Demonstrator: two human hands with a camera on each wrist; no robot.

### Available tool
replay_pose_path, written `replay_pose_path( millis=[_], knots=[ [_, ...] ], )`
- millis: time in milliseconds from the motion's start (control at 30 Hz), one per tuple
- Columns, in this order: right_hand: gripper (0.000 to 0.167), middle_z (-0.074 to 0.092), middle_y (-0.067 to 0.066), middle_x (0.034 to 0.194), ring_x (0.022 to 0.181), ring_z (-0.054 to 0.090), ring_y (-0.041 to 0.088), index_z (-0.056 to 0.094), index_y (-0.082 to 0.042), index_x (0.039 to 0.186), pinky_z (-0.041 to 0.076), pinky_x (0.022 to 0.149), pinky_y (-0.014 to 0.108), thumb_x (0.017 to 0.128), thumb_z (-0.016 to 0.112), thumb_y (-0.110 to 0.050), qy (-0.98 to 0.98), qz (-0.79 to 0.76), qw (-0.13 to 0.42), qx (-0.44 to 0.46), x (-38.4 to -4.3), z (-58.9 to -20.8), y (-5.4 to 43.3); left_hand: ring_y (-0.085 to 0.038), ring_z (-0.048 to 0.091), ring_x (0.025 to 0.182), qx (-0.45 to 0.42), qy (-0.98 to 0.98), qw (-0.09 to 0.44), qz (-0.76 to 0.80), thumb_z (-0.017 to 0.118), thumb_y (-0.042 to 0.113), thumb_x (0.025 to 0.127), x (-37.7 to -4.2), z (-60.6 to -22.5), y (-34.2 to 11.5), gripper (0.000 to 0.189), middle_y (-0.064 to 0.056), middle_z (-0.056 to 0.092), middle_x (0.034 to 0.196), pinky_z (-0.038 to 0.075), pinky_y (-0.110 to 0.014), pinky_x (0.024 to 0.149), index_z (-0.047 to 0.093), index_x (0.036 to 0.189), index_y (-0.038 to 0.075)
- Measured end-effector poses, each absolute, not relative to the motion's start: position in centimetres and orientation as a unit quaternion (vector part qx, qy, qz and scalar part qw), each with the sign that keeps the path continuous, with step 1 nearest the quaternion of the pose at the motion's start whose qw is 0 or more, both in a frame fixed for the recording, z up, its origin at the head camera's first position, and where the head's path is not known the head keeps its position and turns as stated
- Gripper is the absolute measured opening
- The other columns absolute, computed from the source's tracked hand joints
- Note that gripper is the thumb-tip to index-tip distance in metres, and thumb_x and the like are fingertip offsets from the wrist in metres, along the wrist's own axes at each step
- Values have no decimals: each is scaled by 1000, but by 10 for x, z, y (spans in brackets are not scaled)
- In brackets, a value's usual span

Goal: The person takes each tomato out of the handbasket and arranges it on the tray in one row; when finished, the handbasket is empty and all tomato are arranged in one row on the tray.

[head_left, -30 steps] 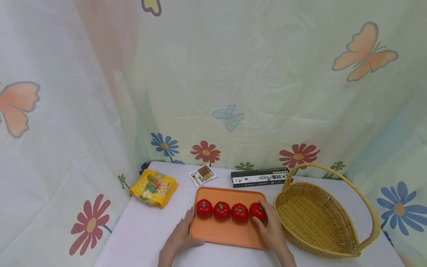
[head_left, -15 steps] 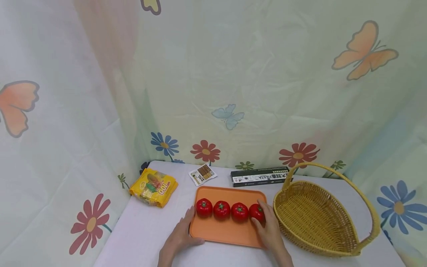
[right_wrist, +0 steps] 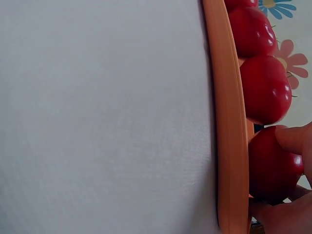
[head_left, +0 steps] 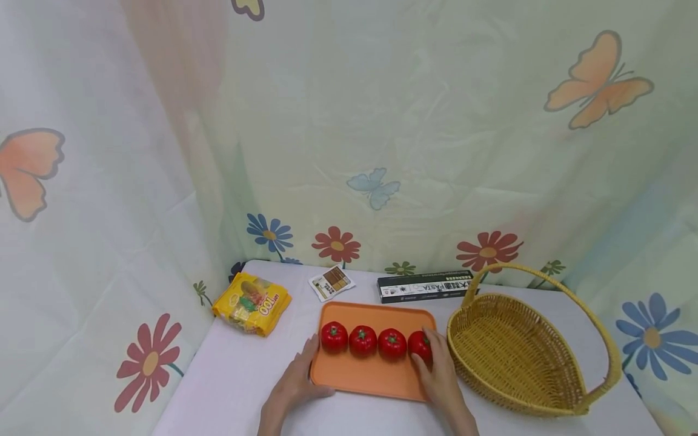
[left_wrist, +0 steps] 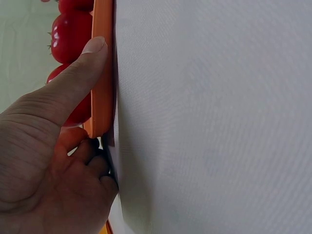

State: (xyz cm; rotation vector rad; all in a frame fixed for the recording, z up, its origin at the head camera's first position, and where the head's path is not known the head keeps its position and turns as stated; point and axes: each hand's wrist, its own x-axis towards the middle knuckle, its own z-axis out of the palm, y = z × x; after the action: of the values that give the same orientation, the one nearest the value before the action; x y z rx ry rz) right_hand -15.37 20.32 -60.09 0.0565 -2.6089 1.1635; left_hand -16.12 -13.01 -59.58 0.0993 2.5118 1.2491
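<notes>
Four-sided and orange, a shallow tray (head_left: 365,376) lies on the white table with several red tomatoes in a row across it. At its left end my left hand (head_left: 296,378) grips the tray, thumb along the front wall and fingers round the corner, as the left wrist view shows. My right hand (head_left: 443,378) holds the rightmost tomato (head_left: 418,346) between thumb and fingers. In the right wrist view this tomato (right_wrist: 272,165) sits just inside the tray's wall (right_wrist: 229,126), and the fingers' far side is hidden behind it.
A wicker basket (head_left: 512,357) with a tall handle stands close to the tray's right end. Behind lie a black pasta box (head_left: 425,286) and a small white-and-brown packet (head_left: 331,283). A yellow food bag (head_left: 252,304) is at the left. Printed curtains (head_left: 349,121) surround the table.
My right hand has moved slightly left and drawn closer round the rightmost tomato. The left hand and the tray stay in place.
</notes>
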Motion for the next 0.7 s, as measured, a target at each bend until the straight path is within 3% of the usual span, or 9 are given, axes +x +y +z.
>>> replay_pose_path(
  millis=[367, 700],
  knots=[
    [74, 46, 30, 154, 147, 44, 52, 41, 4, 159, 35, 123, 71, 96, 79, -1, -910, 397, 117, 0, -148, -597, 204, -50, 19, 162, 45, 881, 159, 443, 100, 30, 76, -162, -596, -131, 123, -22, 25, 177, 17, -69, 132, 25, 173, 12],
    [75, 47, 29, 154, 147, 44, 52, 42, 3, 158, 36, 122, 72, 94, 80, 2, -910, 391, 136, 5, -148, -598, 200, -54, 19, 160, 41, 884, 160, 438, 100, 30, 76, -161, -596, -130, 124, -23, 24, 177, 19, -72, 130, 25, 173, 12]
  ],
)
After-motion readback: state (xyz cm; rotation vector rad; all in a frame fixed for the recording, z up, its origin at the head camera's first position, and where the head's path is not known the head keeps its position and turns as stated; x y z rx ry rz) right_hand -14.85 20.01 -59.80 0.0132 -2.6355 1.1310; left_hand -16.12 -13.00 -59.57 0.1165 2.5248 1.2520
